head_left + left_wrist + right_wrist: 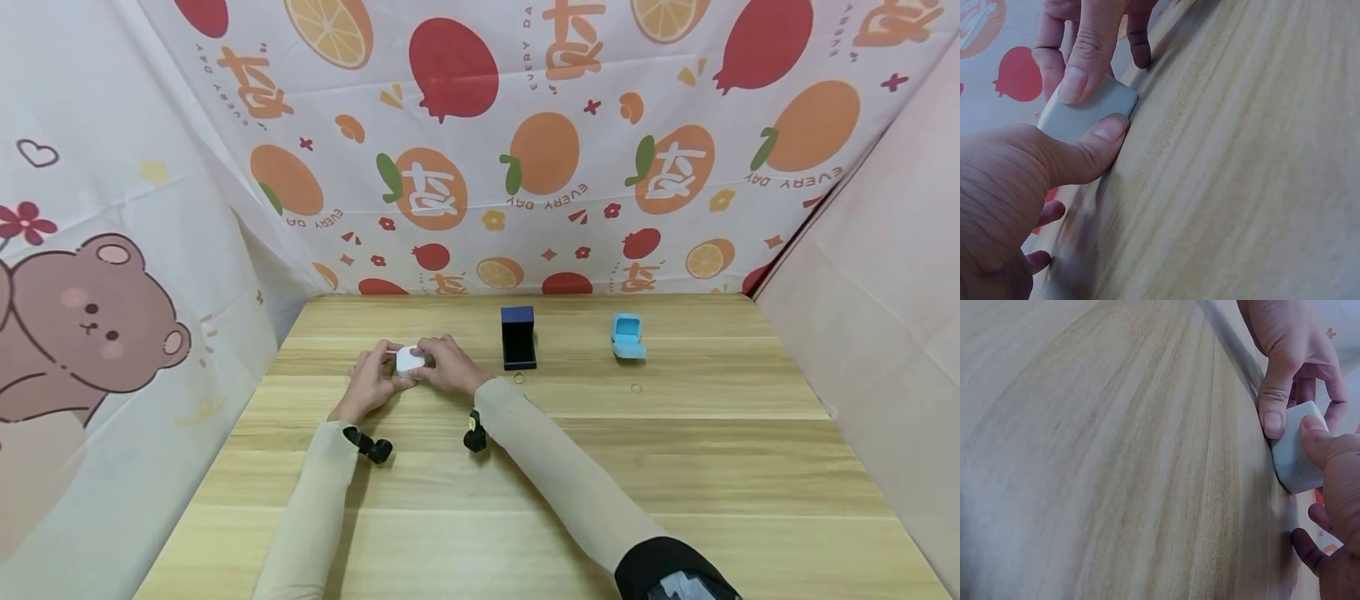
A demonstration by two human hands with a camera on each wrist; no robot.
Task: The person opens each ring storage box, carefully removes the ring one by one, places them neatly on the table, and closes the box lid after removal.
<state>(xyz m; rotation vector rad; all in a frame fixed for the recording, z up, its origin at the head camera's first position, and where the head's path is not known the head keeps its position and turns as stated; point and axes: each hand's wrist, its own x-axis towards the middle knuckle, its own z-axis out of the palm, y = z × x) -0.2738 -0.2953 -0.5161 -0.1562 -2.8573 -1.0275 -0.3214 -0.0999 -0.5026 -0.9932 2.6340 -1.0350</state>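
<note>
Both hands are at a small white ring box (409, 360) with rounded corners, low over the tabletop at the left. My left hand (367, 385) holds its left side, with the thumb (1100, 140) along the lower edge in the left wrist view. From the other side my right hand (452, 367) grips it, its thumb (1315, 434) pressed on the pale face in the right wrist view. The box looks closed; its far side is hidden behind the fingers.
An open dark blue ring box (518, 315) stands right of the hands, a thin gold ring (515, 380) before it. Farther right is an open light blue ring box (628, 351), with another small ring (636, 384) in front. A fruit-print curtain (480, 158) hangs behind the wooden table (675, 483).
</note>
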